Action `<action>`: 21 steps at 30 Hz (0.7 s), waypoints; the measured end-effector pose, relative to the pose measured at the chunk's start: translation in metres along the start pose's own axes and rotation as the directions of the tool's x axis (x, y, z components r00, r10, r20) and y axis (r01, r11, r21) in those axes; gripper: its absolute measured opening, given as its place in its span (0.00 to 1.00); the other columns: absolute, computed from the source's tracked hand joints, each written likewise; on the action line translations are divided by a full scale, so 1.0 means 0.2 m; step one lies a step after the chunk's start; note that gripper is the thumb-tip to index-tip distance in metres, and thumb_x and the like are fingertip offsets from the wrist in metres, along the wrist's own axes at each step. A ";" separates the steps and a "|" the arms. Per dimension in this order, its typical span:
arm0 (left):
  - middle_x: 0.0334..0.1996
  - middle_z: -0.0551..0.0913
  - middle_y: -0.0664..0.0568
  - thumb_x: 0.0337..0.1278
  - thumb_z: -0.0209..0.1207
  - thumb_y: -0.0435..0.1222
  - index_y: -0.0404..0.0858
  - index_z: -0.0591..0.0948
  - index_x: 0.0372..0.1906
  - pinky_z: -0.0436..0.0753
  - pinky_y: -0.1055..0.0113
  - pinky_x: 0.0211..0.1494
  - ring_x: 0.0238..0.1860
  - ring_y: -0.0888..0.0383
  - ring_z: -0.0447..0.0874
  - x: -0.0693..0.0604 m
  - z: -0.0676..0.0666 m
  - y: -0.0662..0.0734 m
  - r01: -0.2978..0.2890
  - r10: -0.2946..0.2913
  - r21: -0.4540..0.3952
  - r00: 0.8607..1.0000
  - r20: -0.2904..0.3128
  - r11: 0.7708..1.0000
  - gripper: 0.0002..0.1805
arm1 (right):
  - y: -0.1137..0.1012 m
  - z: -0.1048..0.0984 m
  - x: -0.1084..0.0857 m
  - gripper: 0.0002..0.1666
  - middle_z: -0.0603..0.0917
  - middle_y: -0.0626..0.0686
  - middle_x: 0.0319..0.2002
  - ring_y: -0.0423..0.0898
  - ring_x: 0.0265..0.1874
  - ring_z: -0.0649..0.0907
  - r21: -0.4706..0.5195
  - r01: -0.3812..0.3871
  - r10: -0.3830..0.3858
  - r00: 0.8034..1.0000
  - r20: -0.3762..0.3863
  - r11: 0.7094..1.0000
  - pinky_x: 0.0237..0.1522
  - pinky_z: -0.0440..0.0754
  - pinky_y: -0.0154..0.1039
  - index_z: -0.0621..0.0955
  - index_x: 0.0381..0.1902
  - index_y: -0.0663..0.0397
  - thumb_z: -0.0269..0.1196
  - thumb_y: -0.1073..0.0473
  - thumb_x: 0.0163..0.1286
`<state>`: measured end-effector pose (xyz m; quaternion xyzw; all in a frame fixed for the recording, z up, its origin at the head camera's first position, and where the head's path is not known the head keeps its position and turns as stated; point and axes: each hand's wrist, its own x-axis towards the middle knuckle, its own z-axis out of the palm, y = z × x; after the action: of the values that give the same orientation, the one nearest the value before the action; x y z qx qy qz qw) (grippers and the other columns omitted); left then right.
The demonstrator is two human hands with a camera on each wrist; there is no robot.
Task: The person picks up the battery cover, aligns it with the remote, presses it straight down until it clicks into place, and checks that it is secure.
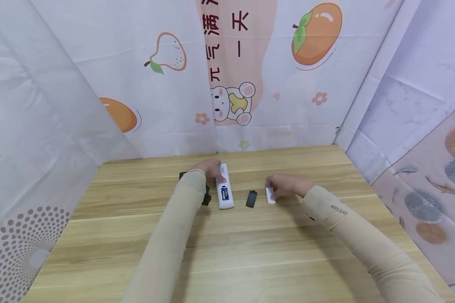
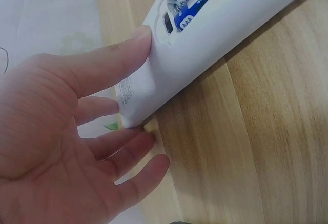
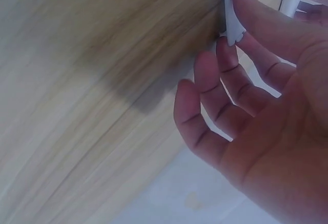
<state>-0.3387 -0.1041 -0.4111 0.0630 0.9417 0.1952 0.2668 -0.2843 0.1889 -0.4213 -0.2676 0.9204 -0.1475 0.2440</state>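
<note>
A white remote point(image 1: 224, 198) lies on the table, its battery bay uncovered, with blue AAA batteries point(image 2: 197, 1) inside. The left hand point(image 1: 211, 169) is at the remote's far end; in the left wrist view that hand point(image 2: 77, 126) has its thumb on the remote's face and a finger at its edge, other fingers loosely bent. To the right, the right hand point(image 1: 286, 185) pinches a small white cover point(image 1: 270, 196) between thumb and fingers. The right wrist view shows this hand point(image 3: 256, 96) with the thumb on the white cover point(image 3: 233, 16).
A small black cover point(image 1: 252, 198) lies between the remote and the white cover. A black object point(image 1: 206, 197), partly hidden by the left forearm, lies left of the remote. The wooden table point(image 1: 235, 261) meets a printed curtain point(image 1: 136, 84) at its back edge.
</note>
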 end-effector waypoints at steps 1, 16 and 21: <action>0.74 0.66 0.44 0.57 0.72 0.48 0.38 0.62 0.77 0.63 0.49 0.76 0.73 0.45 0.64 0.00 0.00 0.00 -0.001 0.001 0.001 1.000 -0.001 1.000 0.48 | 0.00 0.00 0.00 0.18 0.83 0.54 0.47 0.48 0.45 0.80 0.001 -0.003 0.003 1.000 0.001 1.000 0.50 0.81 0.45 0.81 0.51 0.60 0.72 0.62 0.66; 0.75 0.64 0.42 0.57 0.72 0.45 0.37 0.59 0.79 0.59 0.47 0.77 0.74 0.43 0.61 0.01 0.00 -0.02 -0.033 0.034 -0.050 0.999 0.022 0.998 0.50 | -0.03 0.00 0.00 0.19 0.82 0.55 0.47 0.48 0.43 0.79 0.008 0.017 -0.017 1.000 0.014 1.000 0.50 0.81 0.45 0.78 0.54 0.65 0.69 0.64 0.68; 0.76 0.63 0.43 0.57 0.72 0.46 0.38 0.59 0.79 0.58 0.47 0.77 0.75 0.44 0.59 0.01 0.00 -0.02 -0.033 0.034 -0.051 0.999 0.019 0.998 0.50 | -0.02 0.01 0.00 0.20 0.82 0.57 0.49 0.49 0.46 0.79 -0.003 0.008 -0.008 1.000 0.024 1.000 0.52 0.81 0.46 0.77 0.55 0.65 0.70 0.64 0.68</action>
<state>-0.3405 -0.1069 -0.4140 0.0741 0.9326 0.2226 0.2744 -0.2820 0.1848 -0.4208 -0.2732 0.9166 -0.1440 0.2539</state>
